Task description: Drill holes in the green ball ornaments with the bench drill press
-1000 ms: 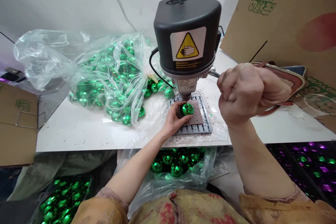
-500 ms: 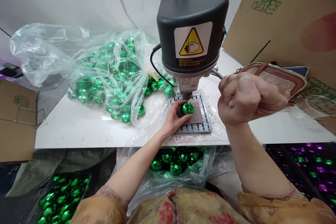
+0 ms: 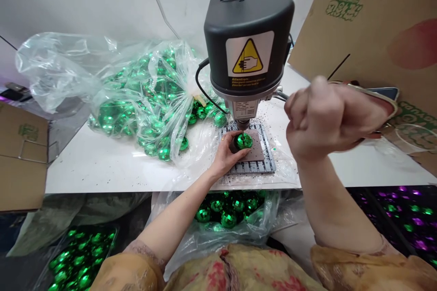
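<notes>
My left fingers (image 3: 226,143) clasp one green mirror ball (image 3: 244,141) under the drill press (image 3: 247,41); my right hand (image 3: 327,118) is a closed fist; a full bag (image 3: 153,100) waits beside.

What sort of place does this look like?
Probably a small workshop making decorations: a bench drill press stands over a slotted metal plate, a green mirrored ball sits beneath it, and a bag of matching balls lies beside it.

workshop | bench drill (image 3: 248,41) | bagged green mirror balls (image 3: 150,100)

The right hand (image 3: 327,118) is swinging upward, showing motion blur. Its fist is covering more of the clasp purse (image 3: 382,95).
</notes>
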A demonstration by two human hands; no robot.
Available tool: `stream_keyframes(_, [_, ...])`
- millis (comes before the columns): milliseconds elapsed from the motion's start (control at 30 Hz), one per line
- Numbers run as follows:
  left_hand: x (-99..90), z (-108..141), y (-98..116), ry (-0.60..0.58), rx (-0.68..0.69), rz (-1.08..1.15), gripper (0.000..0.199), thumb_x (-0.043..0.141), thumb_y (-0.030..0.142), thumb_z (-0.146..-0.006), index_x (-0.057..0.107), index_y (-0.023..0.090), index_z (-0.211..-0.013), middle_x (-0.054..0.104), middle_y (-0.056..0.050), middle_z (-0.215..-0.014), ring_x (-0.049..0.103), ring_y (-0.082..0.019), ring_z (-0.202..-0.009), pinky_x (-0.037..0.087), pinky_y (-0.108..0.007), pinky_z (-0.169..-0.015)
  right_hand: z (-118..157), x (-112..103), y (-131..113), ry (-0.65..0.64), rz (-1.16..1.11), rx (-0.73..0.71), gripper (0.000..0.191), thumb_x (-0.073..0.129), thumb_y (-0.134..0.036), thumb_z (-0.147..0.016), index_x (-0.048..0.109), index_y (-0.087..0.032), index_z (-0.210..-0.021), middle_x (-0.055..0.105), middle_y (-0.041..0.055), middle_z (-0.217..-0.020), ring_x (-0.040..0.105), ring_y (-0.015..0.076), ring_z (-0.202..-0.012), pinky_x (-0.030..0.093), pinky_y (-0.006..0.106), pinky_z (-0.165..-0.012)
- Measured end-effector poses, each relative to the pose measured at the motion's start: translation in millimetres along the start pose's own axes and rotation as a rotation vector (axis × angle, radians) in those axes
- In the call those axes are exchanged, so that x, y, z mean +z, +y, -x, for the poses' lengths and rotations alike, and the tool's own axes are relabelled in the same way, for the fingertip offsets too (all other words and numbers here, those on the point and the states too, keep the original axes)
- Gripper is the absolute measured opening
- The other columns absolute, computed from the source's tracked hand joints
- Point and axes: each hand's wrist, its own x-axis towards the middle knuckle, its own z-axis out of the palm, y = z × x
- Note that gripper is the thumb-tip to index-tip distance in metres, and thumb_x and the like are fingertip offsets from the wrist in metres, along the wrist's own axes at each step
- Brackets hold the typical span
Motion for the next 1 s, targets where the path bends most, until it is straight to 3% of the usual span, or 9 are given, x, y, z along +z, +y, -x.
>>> stream_keyframes(133, [2.0,9.7,15.3,0.145,-0.005,-0.009,0.052,0.082,0.041,-0.081,0.059,0.021,-0.123,0.068,-0.009,-0.118,0.067,-0.024,-0.109,0.053,-0.039,-0.097,-33.9,20.5,-9.9,0.034,-0.111,0.002,0.045,0.06,-0.015,-0.089,0.034,-0.02,-0.053,0.03,-0.0064,-0.044,0.032,0.0051,-0.039,0.017,0.026,-0.046])
stream_keyframes(267, [-11.3,60.2,28.7,0.239,0.208,-0.251,0.049,0.082,0.041,-0.082,0.06,0.021,-0.12,0.069,-0.008,-0.109,0.068,-0.021,-0.1,0.056,-0.035,-0.088,-43.8,20.4,-3.5,-0.035,-0.149,0.025,0.041,0.057,-0.016,-0.093,0.036,-0.022,-0.058,0.031,-0.0053,-0.05,0.036,0.0057,-0.043,0.021,0.026,-0.05])
stream_keyframes(367, [-29.4,121.5,19.2,-0.009,0.502,-0.476,0.049,0.081,0.043,-0.083,0.06,0.021,-0.122,0.069,-0.01,-0.11,0.069,-0.023,-0.098,0.059,-0.035,-0.082,-42.8,16.7,0.9,-0.056,-0.198,-0.001,0.042,0.057,-0.017,-0.094,0.035,-0.023,-0.059,0.029,-0.0055,-0.052,0.035,0.0053,-0.043,0.019,0.026,-0.049])
stream_keyframes(433, [-39.9,162.4,4.5,-0.232,0.546,-0.711,0.039,0.073,0.042,-0.09,0.062,0.024,-0.122,0.07,-0.011,-0.115,0.07,-0.023,-0.094,0.059,-0.036,-0.079,-42.5,16.6,2.0,-0.054,-0.225,-0.001,0.043,0.062,-0.023,-0.092,0.037,-0.022,-0.058,0.03,-0.0055,-0.052,0.035,0.0051,-0.043,0.019,0.026,-0.049])
stream_keyframes(533, [-47.9,209.1,-17.2,-0.521,0.268,-0.974,0.037,0.063,0.035,-0.097,0.06,0.022,-0.131,0.068,-0.013,-0.125,0.07,-0.026,-0.102,0.059,-0.042,-0.087,-42.8,18.2,1.8,-0.04,-0.246,0.008,0.042,0.07,-0.036,-0.085,0.042,-0.02,-0.056,0.03,-0.0067,-0.049,0.035,0.0047,-0.04,0.018,0.026,-0.046])
stream_keyframes(633, [-45.9,233.1,-25.6,-0.626,-0.024,-1.123,0.042,0.062,0.027,-0.096,0.056,0.018,-0.136,0.064,-0.016,-0.133,0.066,-0.031,-0.115,0.058,-0.046,-0.095,-41.8,18.6,1.0,-0.043,-0.238,0.012,0.042,0.069,-0.039,-0.084,0.044,-0.02,-0.056,0.03,-0.007,-0.048,0.034,0.0041,-0.039,0.018,0.026,-0.044])
stream_keyframes(733, [-41.0,237.5,-16.0,-0.644,-0.162,-1.206,0.046,0.067,0.023,-0.09,0.057,0.017,-0.135,0.064,-0.016,-0.133,0.065,-0.034,-0.118,0.057,-0.047,-0.093,-39.5,18.2,-0.4,-0.032,-0.211,0.016,0.042,0.062,-0.025,-0.092,0.04,-0.02,-0.056,0.032,-0.0064,-0.048,0.034,0.0044,-0.041,0.021,0.025,-0.047])
stream_keyframes(833, [-43.8,220.9,8.3,-0.557,-0.034,-1.094,0.036,0.063,0.022,-0.091,0.061,0.022,-0.127,0.067,-0.014,-0.127,0.069,-0.029,-0.102,0.059,-0.042,-0.085,-38.2,18.8,-2.8,-0.024,-0.175,0.02,0.044,0.056,-0.016,-0.095,0.035,-0.022,-0.056,0.033,-0.0064,-0.046,0.034,0.006,-0.04,0.022,0.027,-0.046])
stream_keyframes(1000, [-78.3,127.1,38.7,-0.017,0.294,-0.796,0.029,0.045,0.009,-0.092,0.063,0.024,-0.11,0.07,-0.008,-0.105,0.067,-0.022,-0.095,0.055,-0.035,-0.085,-37.4,21.5,-5.3,0.035,-0.154,0.025,0.045,0.058,-0.018,-0.092,0.034,-0.024,-0.054,0.035,-0.0048,-0.043,0.033,0.0081,-0.037,0.016,0.03,-0.044])
